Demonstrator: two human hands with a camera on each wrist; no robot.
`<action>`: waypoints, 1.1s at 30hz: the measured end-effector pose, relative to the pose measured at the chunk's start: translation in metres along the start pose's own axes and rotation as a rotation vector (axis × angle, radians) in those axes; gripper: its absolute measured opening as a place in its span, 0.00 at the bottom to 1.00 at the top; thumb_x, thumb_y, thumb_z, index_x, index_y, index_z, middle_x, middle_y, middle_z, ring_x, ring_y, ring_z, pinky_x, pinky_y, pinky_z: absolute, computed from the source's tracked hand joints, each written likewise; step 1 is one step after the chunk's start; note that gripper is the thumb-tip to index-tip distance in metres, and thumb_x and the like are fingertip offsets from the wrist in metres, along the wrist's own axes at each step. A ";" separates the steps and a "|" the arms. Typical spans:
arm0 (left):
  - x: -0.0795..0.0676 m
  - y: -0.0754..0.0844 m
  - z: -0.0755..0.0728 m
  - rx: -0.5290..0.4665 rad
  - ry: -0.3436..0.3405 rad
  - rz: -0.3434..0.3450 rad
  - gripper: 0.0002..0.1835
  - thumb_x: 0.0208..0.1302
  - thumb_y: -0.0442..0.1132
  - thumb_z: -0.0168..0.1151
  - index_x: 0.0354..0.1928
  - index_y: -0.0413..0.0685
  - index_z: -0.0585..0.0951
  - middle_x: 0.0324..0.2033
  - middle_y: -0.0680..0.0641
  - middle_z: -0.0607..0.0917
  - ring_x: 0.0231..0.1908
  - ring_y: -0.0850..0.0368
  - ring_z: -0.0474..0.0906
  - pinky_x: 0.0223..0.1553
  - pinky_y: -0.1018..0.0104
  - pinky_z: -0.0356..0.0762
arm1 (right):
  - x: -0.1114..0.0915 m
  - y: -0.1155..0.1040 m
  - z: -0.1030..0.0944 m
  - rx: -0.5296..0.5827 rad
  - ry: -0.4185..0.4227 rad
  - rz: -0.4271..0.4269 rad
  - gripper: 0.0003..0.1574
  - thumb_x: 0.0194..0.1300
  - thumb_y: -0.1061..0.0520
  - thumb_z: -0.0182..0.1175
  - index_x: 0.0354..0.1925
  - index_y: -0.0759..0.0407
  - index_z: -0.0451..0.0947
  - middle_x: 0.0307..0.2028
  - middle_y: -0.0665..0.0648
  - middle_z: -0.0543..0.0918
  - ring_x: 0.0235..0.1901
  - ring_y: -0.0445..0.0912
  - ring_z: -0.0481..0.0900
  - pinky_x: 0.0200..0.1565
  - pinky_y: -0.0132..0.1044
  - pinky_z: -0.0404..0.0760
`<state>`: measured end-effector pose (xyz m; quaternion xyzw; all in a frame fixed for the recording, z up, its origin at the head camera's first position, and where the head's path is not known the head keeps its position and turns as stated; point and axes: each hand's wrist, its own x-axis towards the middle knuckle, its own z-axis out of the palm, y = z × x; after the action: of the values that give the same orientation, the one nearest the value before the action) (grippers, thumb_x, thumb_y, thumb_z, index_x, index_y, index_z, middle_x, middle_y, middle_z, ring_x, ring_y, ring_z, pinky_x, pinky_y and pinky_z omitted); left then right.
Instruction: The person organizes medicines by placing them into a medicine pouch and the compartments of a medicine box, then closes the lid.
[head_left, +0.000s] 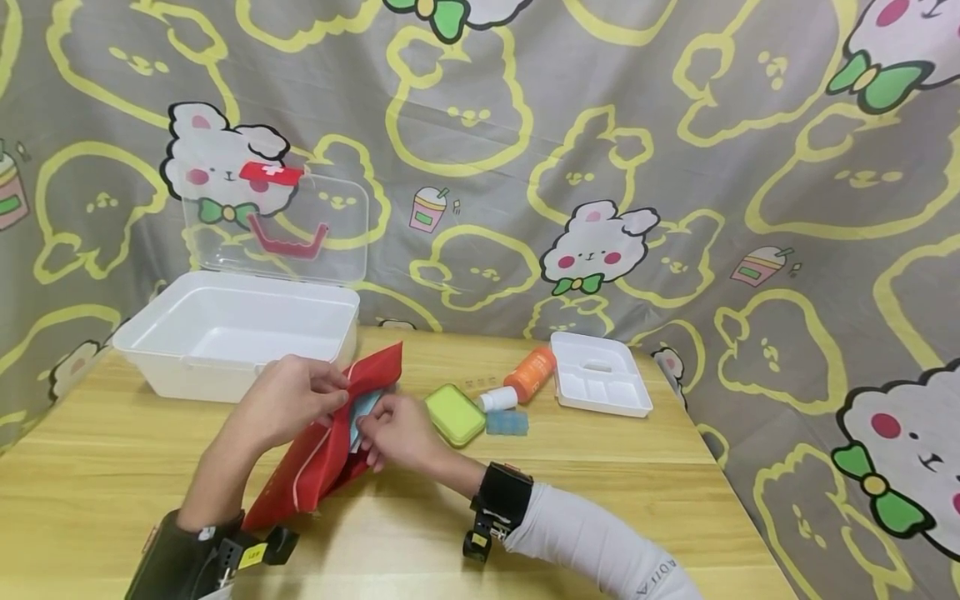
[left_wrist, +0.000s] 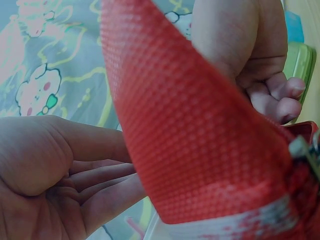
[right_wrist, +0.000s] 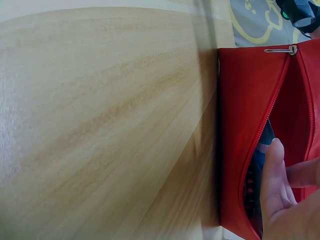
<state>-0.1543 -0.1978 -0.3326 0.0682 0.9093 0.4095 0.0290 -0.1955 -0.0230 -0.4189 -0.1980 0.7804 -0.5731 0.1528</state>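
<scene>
A red zip pouch [head_left: 311, 467] stands tilted over the near part of the table, its zipper undone in the right wrist view. My left hand [head_left: 288, 402] grips the pouch's upper edge, thumb on one side and fingers on the other. At the mouth of the pouch, my right hand [head_left: 403, 435] pinches a flat light blue packet [head_left: 363, 410] that is partly inside. Dark items [right_wrist: 251, 192] show within the pouch, beside the right thumb; the rest of its contents is hidden. A metal zip pull [right_wrist: 280, 50] sits at one end of the zipper.
Behind the left hand is a white box [head_left: 161, 367] with its clear lid [head_left: 337, 208] raised. To the right lie a green case [head_left: 455, 414], a white bottle [head_left: 499, 400], an orange bottle [head_left: 531, 373], a blue item [head_left: 507, 423] and a white compartment tray [head_left: 611, 403].
</scene>
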 end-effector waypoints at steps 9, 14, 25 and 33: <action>0.000 0.000 -0.001 -0.007 -0.006 -0.015 0.15 0.63 0.32 0.68 0.50 0.31 0.84 0.38 0.37 0.90 0.27 0.57 0.87 0.37 0.56 0.89 | -0.003 -0.002 -0.006 -0.004 0.025 -0.017 0.08 0.68 0.64 0.63 0.31 0.64 0.77 0.18 0.55 0.82 0.11 0.40 0.78 0.17 0.38 0.83; -0.001 0.000 0.000 -0.005 -0.008 -0.023 0.14 0.63 0.32 0.68 0.50 0.32 0.84 0.37 0.37 0.90 0.27 0.57 0.87 0.37 0.56 0.89 | -0.002 -0.003 -0.013 -0.043 0.043 -0.031 0.07 0.68 0.63 0.62 0.31 0.63 0.78 0.18 0.55 0.83 0.13 0.41 0.79 0.18 0.37 0.84; 0.001 -0.001 0.000 -0.002 -0.014 -0.021 0.15 0.63 0.32 0.69 0.51 0.32 0.84 0.38 0.37 0.90 0.27 0.57 0.87 0.37 0.55 0.89 | 0.001 -0.005 -0.044 -0.293 0.127 -0.109 0.08 0.70 0.58 0.61 0.32 0.59 0.80 0.18 0.53 0.80 0.15 0.36 0.73 0.18 0.27 0.71; 0.001 0.000 0.000 0.005 -0.014 -0.030 0.15 0.63 0.32 0.68 0.51 0.33 0.84 0.38 0.37 0.90 0.27 0.58 0.87 0.39 0.55 0.89 | 0.003 -0.006 -0.069 -0.636 0.119 -0.106 0.04 0.69 0.56 0.62 0.38 0.56 0.81 0.27 0.49 0.83 0.23 0.37 0.75 0.26 0.29 0.74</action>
<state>-0.1549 -0.1977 -0.3329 0.0575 0.9111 0.4061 0.0416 -0.2299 0.0314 -0.3928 -0.2423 0.9164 -0.3186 0.0075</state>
